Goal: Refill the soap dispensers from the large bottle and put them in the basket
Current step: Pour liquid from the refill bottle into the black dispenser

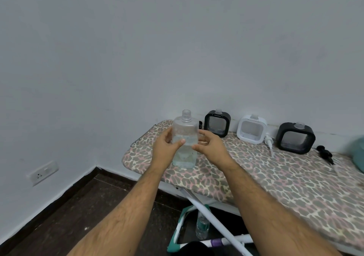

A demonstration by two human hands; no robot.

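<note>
Soap bottle [184, 140] stands straight up with no cap, at the near left end of the ironing board [275, 177]. Left hand [167, 147] wraps its fingers round it. Right hand [210, 147] is spread beside it, maybe just touching. Three square dispensers, the nearest one black [217, 123], wait behind, off to the right.

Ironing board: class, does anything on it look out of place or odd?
Two pumps lie loose on the ironing board: a white pump beside the white dispenser, a black pump by the right black dispenser. All dispensers stand open-necked. No spill is visible.
</note>
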